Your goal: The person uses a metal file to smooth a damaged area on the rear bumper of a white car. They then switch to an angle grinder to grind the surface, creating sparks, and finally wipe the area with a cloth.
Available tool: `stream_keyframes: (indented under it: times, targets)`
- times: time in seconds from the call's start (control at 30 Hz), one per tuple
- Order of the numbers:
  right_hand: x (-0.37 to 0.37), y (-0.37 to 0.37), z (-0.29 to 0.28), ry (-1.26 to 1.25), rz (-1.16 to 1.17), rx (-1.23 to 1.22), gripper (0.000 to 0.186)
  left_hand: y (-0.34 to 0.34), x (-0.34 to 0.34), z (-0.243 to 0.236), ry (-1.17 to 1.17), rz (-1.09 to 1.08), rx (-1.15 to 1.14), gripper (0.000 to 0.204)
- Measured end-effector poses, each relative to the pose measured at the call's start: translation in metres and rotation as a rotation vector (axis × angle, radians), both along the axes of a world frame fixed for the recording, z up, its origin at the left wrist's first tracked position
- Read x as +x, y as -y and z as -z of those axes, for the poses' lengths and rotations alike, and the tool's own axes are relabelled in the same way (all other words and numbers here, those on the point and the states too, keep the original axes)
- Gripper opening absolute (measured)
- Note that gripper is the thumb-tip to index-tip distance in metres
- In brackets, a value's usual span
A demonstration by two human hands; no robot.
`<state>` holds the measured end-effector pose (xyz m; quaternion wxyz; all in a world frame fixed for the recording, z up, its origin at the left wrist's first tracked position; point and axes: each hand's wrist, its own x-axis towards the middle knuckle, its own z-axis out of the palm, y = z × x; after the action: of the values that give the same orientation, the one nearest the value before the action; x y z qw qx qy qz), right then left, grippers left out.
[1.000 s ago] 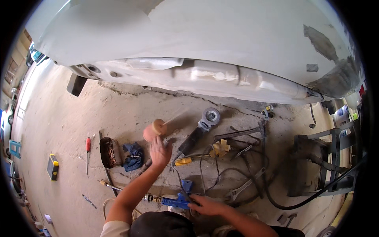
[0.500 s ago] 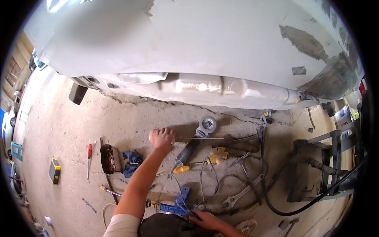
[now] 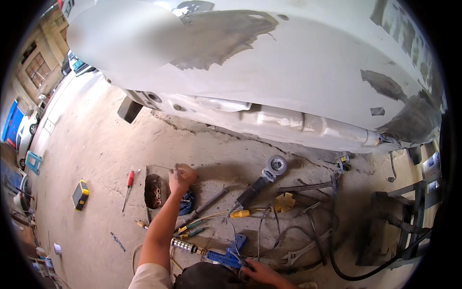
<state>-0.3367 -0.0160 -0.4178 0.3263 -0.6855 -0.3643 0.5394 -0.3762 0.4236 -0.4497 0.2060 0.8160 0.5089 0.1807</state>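
In the head view, your left hand (image 3: 178, 181) is closed on a thin, blurry stick (image 3: 160, 167); the stick points left, by the far end of the tin (image 3: 164, 192) and near the blue rag (image 3: 186, 204); your right hand (image 3: 262, 273) is at the blue gun (image 3: 225, 258) on the floor (image 3: 106, 144), but I cannot tell what it grips.

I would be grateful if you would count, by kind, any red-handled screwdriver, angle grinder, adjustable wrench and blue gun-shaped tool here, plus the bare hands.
Left hand and right hand: 2
Red-handled screwdriver: 1
Angle grinder: 1
Adjustable wrench: 1
Blue gun-shaped tool: 1
Total: 6
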Motion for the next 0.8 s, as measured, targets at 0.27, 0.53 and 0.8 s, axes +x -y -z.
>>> stream_keyframes:
  times: [0.27,0.53,0.8]
  targets:
    - [-0.002,0.000,0.014,0.012,0.072,0.067,0.042,-0.066,-0.027,0.025,-0.133,-0.427,-0.096,0.067]
    - [-0.016,-0.004,0.004,0.010,-0.061,0.056,0.043,0.050,-0.022,0.036,0.065,-0.363,0.409,0.078]
    - [0.003,0.008,0.023,0.201,0.109,0.118,0.035,0.148,0.120,0.062,-0.277,0.609,-0.189,0.071]
